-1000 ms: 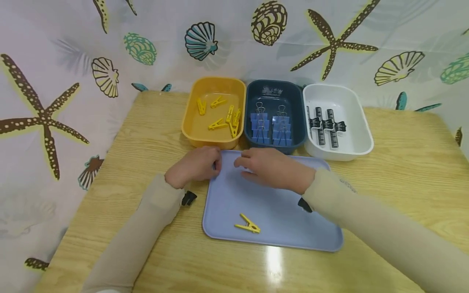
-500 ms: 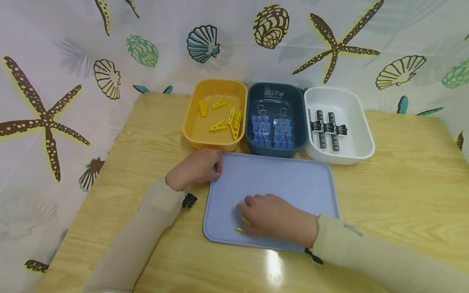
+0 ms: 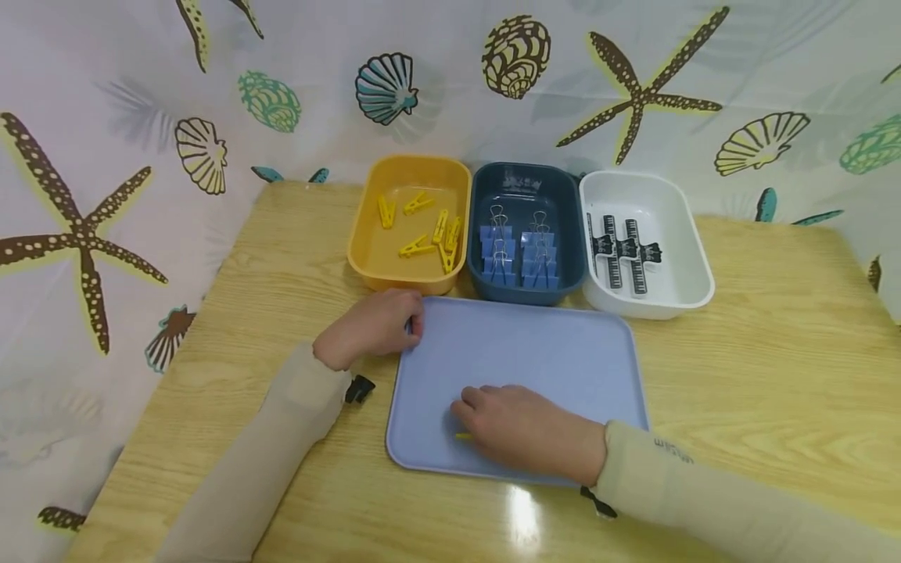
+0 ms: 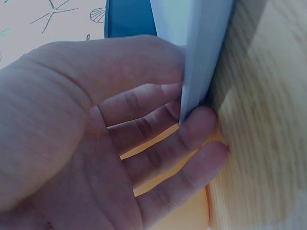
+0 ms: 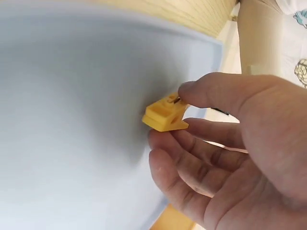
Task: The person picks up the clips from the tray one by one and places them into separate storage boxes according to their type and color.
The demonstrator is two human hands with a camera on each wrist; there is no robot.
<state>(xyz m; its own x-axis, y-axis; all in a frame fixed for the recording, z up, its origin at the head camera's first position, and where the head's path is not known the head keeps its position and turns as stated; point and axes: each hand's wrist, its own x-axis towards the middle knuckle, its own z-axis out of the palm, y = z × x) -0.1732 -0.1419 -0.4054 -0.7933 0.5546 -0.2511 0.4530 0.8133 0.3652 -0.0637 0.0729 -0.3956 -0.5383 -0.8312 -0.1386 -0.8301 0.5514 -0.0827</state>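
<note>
Over the front part of the pale blue tray [image 3: 549, 352], my right hand [image 3: 524, 430] pinches a yellow clothespin [image 5: 165, 114] between thumb and fingers. Only a small yellow tip of it shows in the head view, as the hand covers the rest. My left hand [image 3: 376, 324] grips the tray's rim at the far left corner. In the left wrist view the thumb [image 4: 144, 60] lies on one side of the rim, with fingertips against the other.
Behind the tray stand three bins side by side. The yellow bin [image 3: 359, 266] holds several yellow clothespins, the dark blue bin [image 3: 521, 295] several blue binder clips, and the white bin [image 3: 679, 266] black-and-white patterned clips. A patterned curtain [image 3: 450, 86] hangs behind the wooden table [image 3: 767, 336].
My right hand has come from the tray's far edge down to the clothespin near the front and taken hold of it. The left hand stays at the tray's corner.
</note>
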